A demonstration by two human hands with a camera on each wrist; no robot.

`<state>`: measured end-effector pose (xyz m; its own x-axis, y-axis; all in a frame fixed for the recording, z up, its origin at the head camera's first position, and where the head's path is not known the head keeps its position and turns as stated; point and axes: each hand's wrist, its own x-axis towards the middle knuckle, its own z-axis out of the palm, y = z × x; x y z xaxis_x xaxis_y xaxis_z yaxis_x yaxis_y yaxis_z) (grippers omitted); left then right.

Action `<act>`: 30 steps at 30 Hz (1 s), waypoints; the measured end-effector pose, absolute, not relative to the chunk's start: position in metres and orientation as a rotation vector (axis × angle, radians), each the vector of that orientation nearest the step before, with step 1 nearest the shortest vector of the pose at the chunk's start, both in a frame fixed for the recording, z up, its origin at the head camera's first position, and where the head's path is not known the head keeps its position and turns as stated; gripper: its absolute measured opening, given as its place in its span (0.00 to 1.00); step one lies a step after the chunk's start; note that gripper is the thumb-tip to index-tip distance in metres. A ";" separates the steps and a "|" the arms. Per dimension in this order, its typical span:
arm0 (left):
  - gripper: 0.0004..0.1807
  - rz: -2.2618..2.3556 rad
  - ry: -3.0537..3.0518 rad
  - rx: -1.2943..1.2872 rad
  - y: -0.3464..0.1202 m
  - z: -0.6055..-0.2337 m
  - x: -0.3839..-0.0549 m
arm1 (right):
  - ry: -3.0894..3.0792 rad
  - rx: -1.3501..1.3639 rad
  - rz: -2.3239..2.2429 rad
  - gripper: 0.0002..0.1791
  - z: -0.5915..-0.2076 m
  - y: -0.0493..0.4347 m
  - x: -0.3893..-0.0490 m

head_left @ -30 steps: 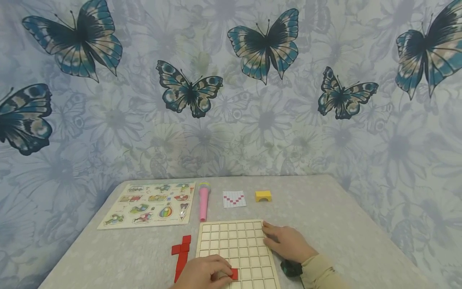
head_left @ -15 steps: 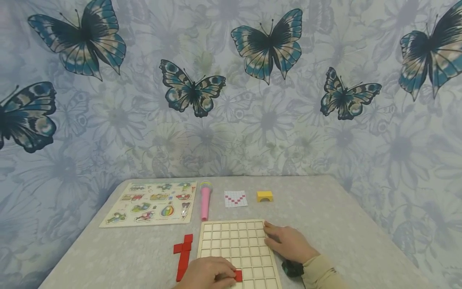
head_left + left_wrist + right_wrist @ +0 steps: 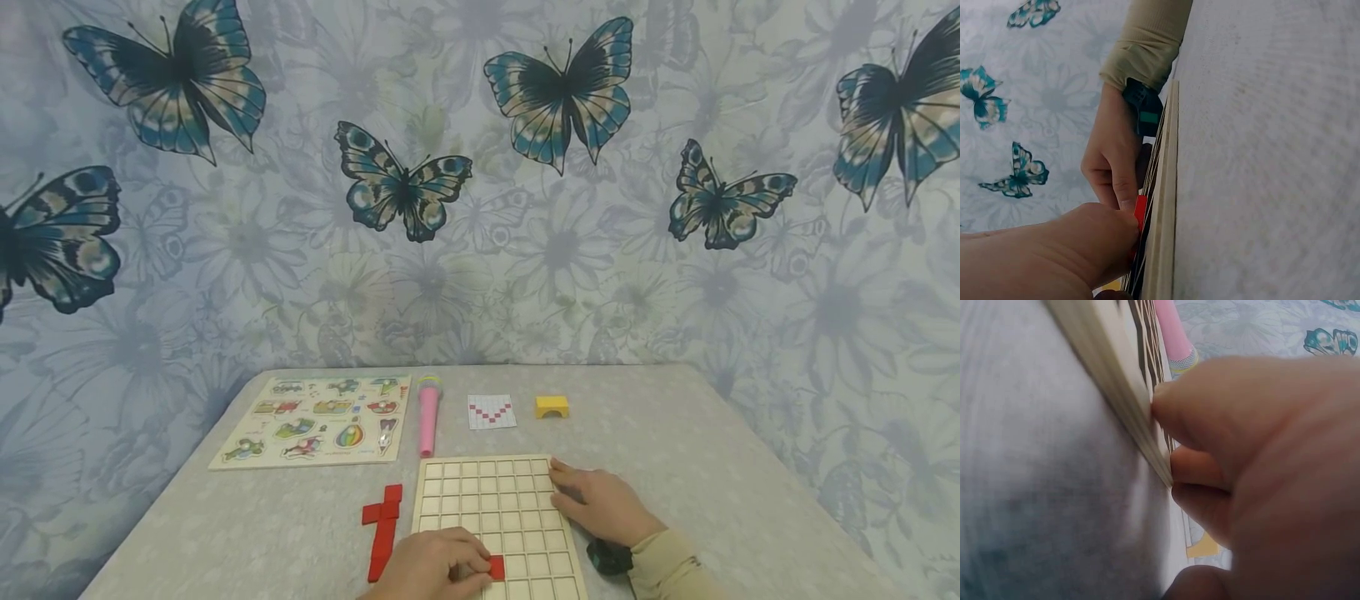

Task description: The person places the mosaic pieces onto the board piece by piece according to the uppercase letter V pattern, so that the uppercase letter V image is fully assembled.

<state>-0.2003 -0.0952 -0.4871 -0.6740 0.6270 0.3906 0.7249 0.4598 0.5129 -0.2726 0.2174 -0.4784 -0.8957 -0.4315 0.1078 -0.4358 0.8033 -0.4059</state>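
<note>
From where I stand, the left hand (image 3: 435,560) has a narrow grip, thumb and fingertips pinching a red tile (image 3: 497,568) low on the wooden grid board (image 3: 489,484), towards the near edge of the counter (image 3: 690,467). The right hand (image 3: 603,504) rests thumb and finger, a little apart, at the board's far right corner. I can't tell whether the tile sits fully inside its cell. To do this well, I'd square its sides to the ribs, lower it flat, then press lightly in the middle, keeping the board braced. The printed card (image 3: 492,412), nearer the counter's far edge, seems worth checking for position. Loose red tiles (image 3: 383,537) lie just left of the board.
</note>
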 end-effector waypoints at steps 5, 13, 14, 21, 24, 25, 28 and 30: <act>0.04 -1.043 -2.574 -1.185 -0.095 -0.488 -0.200 | -2.970 0.710 0.654 0.27 -0.478 0.217 -0.272; 0.03 -1.057 -2.579 -1.163 -0.095 -0.489 -0.201 | -2.954 0.731 0.654 0.27 -0.478 0.217 -0.273; 0.03 -1.045 -2.571 -1.173 -0.096 -0.489 -0.201 | -2.952 0.734 0.655 0.27 -0.478 0.217 -0.273; 0.04 -1.003 -2.543 -1.225 -0.097 -0.489 -0.201 | -2.955 0.746 0.655 0.27 -0.479 0.217 -0.272; 0.04 -0.984 -2.533 -1.229 -0.097 -0.490 -0.201 | -2.953 0.744 0.659 0.27 -0.478 0.217 -0.272; 0.04 -0.976 -2.533 -1.228 -0.098 -0.490 -0.201 | -2.950 0.745 0.662 0.27 -0.478 0.217 -0.272; 0.05 -0.939 -2.549 -1.209 -0.098 -0.488 -0.200 | -2.945 0.748 0.671 0.27 -0.477 0.217 -0.272; 0.06 -0.927 -2.561 -1.168 -0.098 -0.485 -0.200 | -2.943 0.749 0.673 0.27 -0.477 0.217 -0.271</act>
